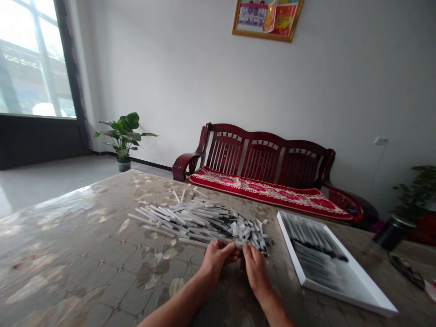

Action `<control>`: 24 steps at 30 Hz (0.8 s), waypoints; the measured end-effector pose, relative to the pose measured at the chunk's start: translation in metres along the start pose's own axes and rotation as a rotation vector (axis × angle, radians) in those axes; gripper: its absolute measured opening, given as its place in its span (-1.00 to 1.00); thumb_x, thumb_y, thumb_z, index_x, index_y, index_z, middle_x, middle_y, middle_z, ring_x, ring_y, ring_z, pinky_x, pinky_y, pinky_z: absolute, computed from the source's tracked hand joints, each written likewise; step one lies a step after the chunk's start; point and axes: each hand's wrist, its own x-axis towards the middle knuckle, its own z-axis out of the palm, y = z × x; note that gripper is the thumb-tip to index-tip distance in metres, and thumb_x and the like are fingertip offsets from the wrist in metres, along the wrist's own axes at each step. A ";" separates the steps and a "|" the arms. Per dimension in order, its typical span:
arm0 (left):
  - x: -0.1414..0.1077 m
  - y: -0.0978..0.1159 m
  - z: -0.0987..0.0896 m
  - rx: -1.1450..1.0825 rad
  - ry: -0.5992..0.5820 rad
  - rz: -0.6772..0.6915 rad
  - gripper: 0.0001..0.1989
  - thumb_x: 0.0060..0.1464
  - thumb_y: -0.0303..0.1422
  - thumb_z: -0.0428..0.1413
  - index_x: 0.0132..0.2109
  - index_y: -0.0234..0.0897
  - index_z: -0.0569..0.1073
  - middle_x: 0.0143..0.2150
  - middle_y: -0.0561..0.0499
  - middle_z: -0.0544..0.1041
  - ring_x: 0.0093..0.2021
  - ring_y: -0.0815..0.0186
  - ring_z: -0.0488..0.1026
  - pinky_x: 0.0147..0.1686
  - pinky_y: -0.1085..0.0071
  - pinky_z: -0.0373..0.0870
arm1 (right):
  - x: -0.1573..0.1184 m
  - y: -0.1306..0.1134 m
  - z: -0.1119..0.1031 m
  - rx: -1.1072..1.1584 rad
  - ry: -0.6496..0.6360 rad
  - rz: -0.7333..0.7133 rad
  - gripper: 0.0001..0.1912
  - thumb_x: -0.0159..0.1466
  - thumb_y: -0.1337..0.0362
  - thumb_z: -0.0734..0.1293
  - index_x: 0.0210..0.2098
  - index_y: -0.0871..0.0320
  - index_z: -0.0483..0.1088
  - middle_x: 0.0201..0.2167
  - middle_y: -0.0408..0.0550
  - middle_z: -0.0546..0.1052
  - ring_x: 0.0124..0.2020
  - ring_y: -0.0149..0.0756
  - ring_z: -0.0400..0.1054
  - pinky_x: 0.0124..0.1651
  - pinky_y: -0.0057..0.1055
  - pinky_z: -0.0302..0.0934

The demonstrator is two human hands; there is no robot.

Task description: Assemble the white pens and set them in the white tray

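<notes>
Nearest to us, our left hand [216, 260] and right hand [256, 269] sit side by side, almost touching, low in the middle of the frame. Both are curled narrow, with the fingers drawn in at the near edge of a pile of slim plastic tubes [200, 222]. They may be pinching something small, but we cannot tell what, or whether they hold anything at all. The tubes, white with some black parts, lie crisscrossed and fanned out on a glossy table [68, 240] with a marbled, flower-like pattern. A few loose ones lie just past the pile's far side.

To the right of the pile, and apart from it, a white-rimmed tray [344, 296] lies on the table. It holds dark and clear tubes in neat side-by-side rows, though glare hides part of them. At the right edge of the frame, a dark cord [407, 271] lies on the table near a black pot [392, 232] holding a plant.

Beyond the table stands a dark red wooden bench [262, 152] with a red patterned cushion [269, 193]. A potted plant [122, 138] stands left of it, below a window [34, 63] at upper left. A framed picture [267, 18] hangs at top center.
</notes>
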 end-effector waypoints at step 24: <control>0.000 0.006 -0.015 0.973 0.217 0.620 -0.72 -0.07 -0.49 0.14 -0.18 -0.11 0.54 -0.25 0.07 0.47 -0.37 0.35 0.43 -0.29 0.43 0.35 | -0.010 -0.018 0.000 0.285 -0.030 0.224 -0.43 0.14 -0.30 0.24 -0.60 0.06 0.17 -0.74 -0.26 0.21 -0.74 -0.43 0.09 -0.71 -0.49 0.01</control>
